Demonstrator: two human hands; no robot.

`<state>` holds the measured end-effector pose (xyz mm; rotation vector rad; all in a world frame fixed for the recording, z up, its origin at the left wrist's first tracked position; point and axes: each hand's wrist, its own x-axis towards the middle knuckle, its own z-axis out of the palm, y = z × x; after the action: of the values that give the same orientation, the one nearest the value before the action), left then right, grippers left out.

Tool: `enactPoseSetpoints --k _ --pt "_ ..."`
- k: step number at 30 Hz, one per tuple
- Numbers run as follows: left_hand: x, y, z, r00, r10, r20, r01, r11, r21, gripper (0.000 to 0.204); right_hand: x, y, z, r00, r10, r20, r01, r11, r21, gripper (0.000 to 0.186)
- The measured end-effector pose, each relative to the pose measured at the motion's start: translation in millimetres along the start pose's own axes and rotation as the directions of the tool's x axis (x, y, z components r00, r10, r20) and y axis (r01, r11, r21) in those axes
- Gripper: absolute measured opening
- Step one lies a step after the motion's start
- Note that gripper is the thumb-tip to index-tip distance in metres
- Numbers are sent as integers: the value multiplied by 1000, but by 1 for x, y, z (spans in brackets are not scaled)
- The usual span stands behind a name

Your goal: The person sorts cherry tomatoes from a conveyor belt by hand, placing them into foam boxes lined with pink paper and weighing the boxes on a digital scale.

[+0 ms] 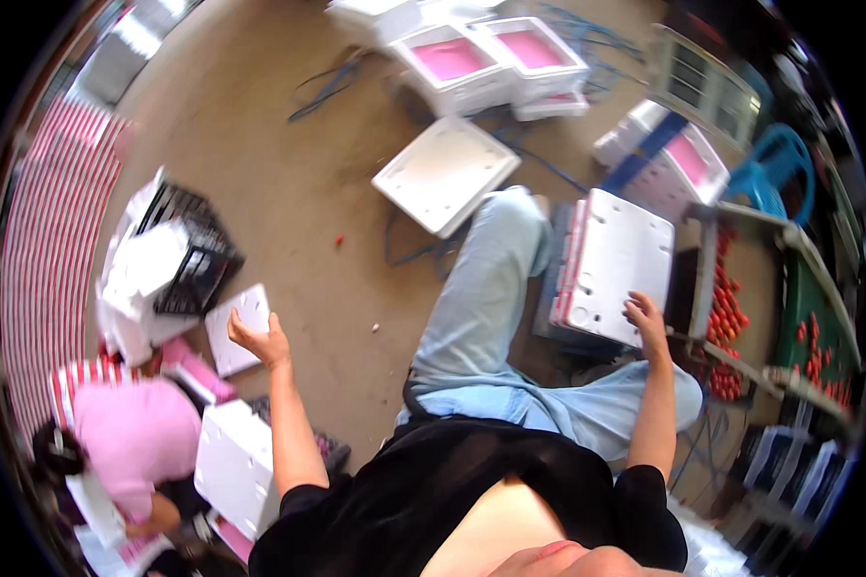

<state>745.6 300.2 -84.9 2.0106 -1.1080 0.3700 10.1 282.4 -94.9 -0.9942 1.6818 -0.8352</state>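
Observation:
My left hand (262,341) reaches out over the floor at left, thumb and fingers apart, and holds nothing that I can see. Just behind its fingers in the picture is a flat white foam panel (241,313); I cannot tell whether they touch. My right hand (649,322) is at the near right edge of a white foam lid (618,252), its fingers loosely bent and apart. That lid tops a stack beside my knee, with pink-edged pieces (572,260) under it. Whether my fingertips rest on the lid is unclear.
White foam boxes with pink linings (449,60) stand ahead, near a foam lid (447,173). A black crate (200,255) sits at left, near a person in pink (137,433). Red tomatoes (727,313) lie in trays at right, near a blue plastic chair (775,173). Straps trail across the floor.

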Motion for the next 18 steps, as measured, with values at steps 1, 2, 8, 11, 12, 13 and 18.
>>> enactPoseSetpoints --k 1,2,8,11,12,13,18 --pt "4 47 23 992 56 112 -41 990 -135 77 -10 -7 0 999 -34 -30 34 999 -6 45" --pt "7 101 45 964 154 217 -106 970 -217 76 -22 -8 -8 997 -39 -72 40 999 13 43" --pt "-26 321 130 671 573 470 -172 737 -653 56 -59 12 -19 977 -60 -203 51 998 -45 37" --pt "-31 386 161 498 756 426 -246 594 -766 52 -54 21 -15 975 -43 -216 44 999 1 37" --pt "-32 401 185 462 773 434 -241 581 -777 53 -55 20 -15 975 -31 -222 34 999 9 38" --pt "-33 411 215 426 789 443 -236 570 -787 53 -54 20 -13 974 -18 -226 23 1000 19 38" --pt "-36 424 390 383 679 626 -189 721 -667 66 -43 -1 5 996 60 70 -56 997 -54 41"
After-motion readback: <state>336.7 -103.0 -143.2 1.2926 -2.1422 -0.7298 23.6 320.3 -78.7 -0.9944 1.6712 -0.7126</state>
